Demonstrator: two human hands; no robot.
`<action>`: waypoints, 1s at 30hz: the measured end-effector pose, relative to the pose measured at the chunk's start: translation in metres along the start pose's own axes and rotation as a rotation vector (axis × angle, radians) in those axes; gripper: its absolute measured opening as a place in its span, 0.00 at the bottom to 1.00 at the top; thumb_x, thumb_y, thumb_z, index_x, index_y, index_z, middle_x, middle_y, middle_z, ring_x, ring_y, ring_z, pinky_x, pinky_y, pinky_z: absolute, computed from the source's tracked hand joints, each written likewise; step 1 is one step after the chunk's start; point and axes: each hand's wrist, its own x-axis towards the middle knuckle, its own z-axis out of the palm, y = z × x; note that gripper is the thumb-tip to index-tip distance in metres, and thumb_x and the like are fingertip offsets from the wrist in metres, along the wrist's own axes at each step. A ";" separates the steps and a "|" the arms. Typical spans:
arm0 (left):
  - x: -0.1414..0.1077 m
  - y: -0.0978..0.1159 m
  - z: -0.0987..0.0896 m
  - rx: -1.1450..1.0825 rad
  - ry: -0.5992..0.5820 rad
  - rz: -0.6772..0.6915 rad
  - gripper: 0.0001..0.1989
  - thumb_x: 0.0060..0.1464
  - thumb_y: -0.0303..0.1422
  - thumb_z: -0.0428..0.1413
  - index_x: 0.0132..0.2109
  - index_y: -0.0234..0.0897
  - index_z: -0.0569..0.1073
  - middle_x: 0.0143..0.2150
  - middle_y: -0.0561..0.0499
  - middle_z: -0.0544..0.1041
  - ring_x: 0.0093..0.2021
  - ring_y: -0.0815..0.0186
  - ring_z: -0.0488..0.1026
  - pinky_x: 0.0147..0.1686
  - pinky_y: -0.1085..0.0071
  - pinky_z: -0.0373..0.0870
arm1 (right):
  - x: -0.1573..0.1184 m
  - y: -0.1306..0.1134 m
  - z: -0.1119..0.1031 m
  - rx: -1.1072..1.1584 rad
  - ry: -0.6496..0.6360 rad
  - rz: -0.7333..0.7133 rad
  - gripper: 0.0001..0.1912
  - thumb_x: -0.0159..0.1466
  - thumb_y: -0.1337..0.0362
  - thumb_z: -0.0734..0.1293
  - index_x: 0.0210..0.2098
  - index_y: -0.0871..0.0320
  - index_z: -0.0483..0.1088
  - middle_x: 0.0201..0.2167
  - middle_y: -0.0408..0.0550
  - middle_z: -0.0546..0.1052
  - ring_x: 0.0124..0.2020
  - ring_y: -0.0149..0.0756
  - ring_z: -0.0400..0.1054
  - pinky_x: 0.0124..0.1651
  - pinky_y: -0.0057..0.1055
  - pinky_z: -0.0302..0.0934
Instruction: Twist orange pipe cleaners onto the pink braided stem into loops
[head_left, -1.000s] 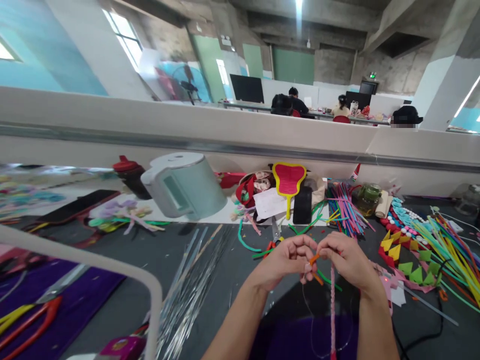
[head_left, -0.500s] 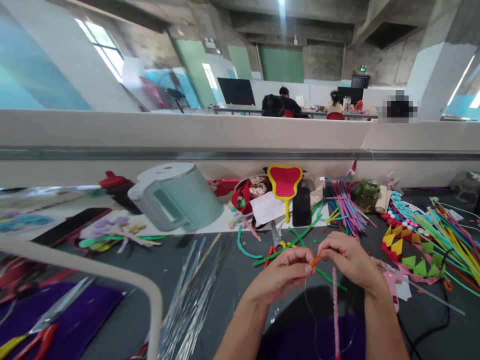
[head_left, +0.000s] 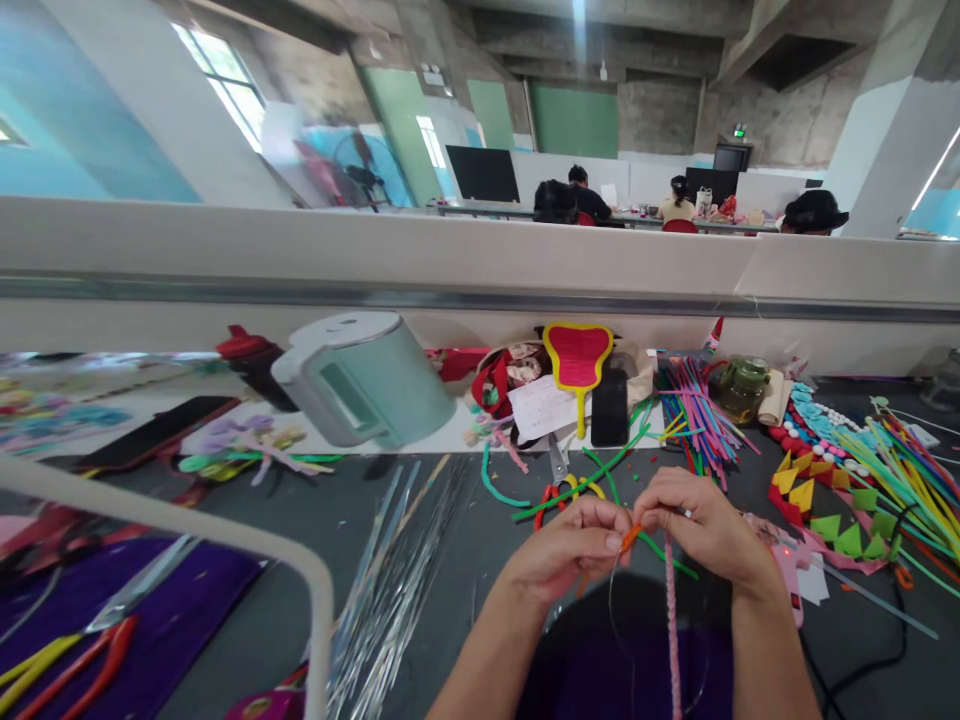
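Observation:
My left hand [head_left: 570, 548] pinches one end of a short orange strip [head_left: 630, 538], perhaps pipe cleaner, between thumb and fingers. Close beside it, my right hand [head_left: 694, 522] has its fingers closed at the strip's other end. A pink braided cord [head_left: 672, 625] hangs down from under the right fingers; whether they grip it is hidden. From near the left fingertips a thin clear thread or wire [head_left: 613, 605] curves downward. Behind the hands lie green pipe cleaners [head_left: 592, 487] and scissors with red and yellow handles [head_left: 551, 492].
A pale green kettle [head_left: 397, 385] stands back left, with a white tube [head_left: 225, 527] in front. Large scissors [head_left: 112, 625] rest on purple cloth. Silver strips [head_left: 405, 590] cover the middle left. A black phone [head_left: 610, 408], colourful pipe cleaners [head_left: 701, 405] and a pink device [head_left: 787, 575] lie further right.
The view has shifted slightly, so the table things sit a little further right and higher. Both hands keep their pinch on the orange strip, with its angle slightly changed.

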 end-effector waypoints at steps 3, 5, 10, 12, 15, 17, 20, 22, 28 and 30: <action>0.002 -0.003 -0.001 -0.006 0.003 0.005 0.15 0.33 0.40 0.66 0.22 0.31 0.73 0.18 0.51 0.69 0.16 0.76 0.54 0.18 0.74 0.43 | 0.000 -0.002 -0.001 -0.018 -0.016 0.008 0.08 0.64 0.68 0.64 0.30 0.55 0.74 0.25 0.41 0.72 0.31 0.32 0.64 0.38 0.29 0.55; 0.002 -0.004 -0.001 -0.006 -0.007 0.006 0.16 0.32 0.40 0.66 0.21 0.32 0.72 0.17 0.52 0.68 0.17 0.75 0.53 0.18 0.74 0.43 | -0.001 -0.003 -0.001 -0.034 -0.021 0.014 0.08 0.64 0.68 0.64 0.30 0.55 0.74 0.24 0.41 0.72 0.30 0.32 0.64 0.38 0.29 0.56; 0.002 0.000 -0.004 0.040 0.008 0.018 0.15 0.32 0.38 0.66 0.21 0.32 0.71 0.16 0.57 0.61 0.17 0.76 0.50 0.19 0.74 0.42 | 0.001 -0.004 -0.001 -0.077 -0.024 0.017 0.09 0.63 0.71 0.63 0.30 0.55 0.74 0.26 0.41 0.74 0.31 0.32 0.65 0.39 0.29 0.55; 0.002 0.005 -0.006 0.111 0.025 0.039 0.13 0.34 0.36 0.66 0.21 0.32 0.72 0.19 0.56 0.62 0.19 0.75 0.52 0.20 0.74 0.44 | 0.002 -0.005 0.000 -0.109 -0.025 0.022 0.09 0.63 0.72 0.63 0.30 0.56 0.73 0.26 0.41 0.74 0.31 0.31 0.65 0.40 0.29 0.54; -0.001 0.012 -0.010 0.256 0.068 0.088 0.11 0.38 0.34 0.64 0.22 0.31 0.72 0.21 0.55 0.64 0.22 0.74 0.55 0.22 0.75 0.48 | 0.004 -0.004 0.003 -0.190 -0.019 0.051 0.09 0.63 0.72 0.64 0.29 0.56 0.72 0.27 0.41 0.75 0.32 0.31 0.65 0.39 0.28 0.52; -0.003 0.015 -0.013 0.382 0.118 0.107 0.09 0.42 0.33 0.62 0.23 0.32 0.73 0.22 0.55 0.65 0.23 0.74 0.56 0.23 0.75 0.50 | 0.005 -0.002 0.007 -0.266 -0.010 0.086 0.08 0.63 0.71 0.64 0.29 0.57 0.72 0.27 0.42 0.75 0.33 0.32 0.65 0.39 0.29 0.51; -0.006 0.017 -0.014 0.615 0.225 0.145 0.06 0.46 0.32 0.58 0.25 0.33 0.73 0.22 0.55 0.67 0.22 0.73 0.57 0.23 0.75 0.51 | 0.007 0.001 0.013 -0.395 0.012 0.140 0.08 0.63 0.71 0.63 0.29 0.57 0.72 0.26 0.42 0.75 0.32 0.32 0.66 0.38 0.29 0.50; -0.008 0.017 -0.011 0.782 0.309 0.200 0.06 0.47 0.30 0.56 0.25 0.34 0.72 0.23 0.54 0.68 0.23 0.71 0.59 0.24 0.75 0.53 | 0.008 0.004 0.016 -0.463 0.017 0.165 0.08 0.64 0.70 0.63 0.29 0.57 0.72 0.26 0.43 0.75 0.32 0.33 0.66 0.37 0.29 0.50; -0.009 0.015 0.013 1.281 0.535 0.277 0.07 0.51 0.28 0.52 0.25 0.37 0.69 0.27 0.52 0.69 0.27 0.66 0.65 0.27 0.73 0.54 | 0.011 0.007 0.022 -0.613 0.044 0.214 0.09 0.65 0.68 0.61 0.31 0.55 0.71 0.30 0.45 0.77 0.35 0.37 0.67 0.38 0.32 0.50; -0.005 0.009 0.022 1.411 0.623 0.285 0.07 0.53 0.27 0.51 0.27 0.37 0.69 0.28 0.51 0.69 0.28 0.65 0.66 0.27 0.72 0.53 | 0.011 0.007 0.023 -0.661 0.068 0.233 0.09 0.65 0.68 0.61 0.31 0.55 0.71 0.31 0.46 0.77 0.36 0.37 0.67 0.37 0.32 0.50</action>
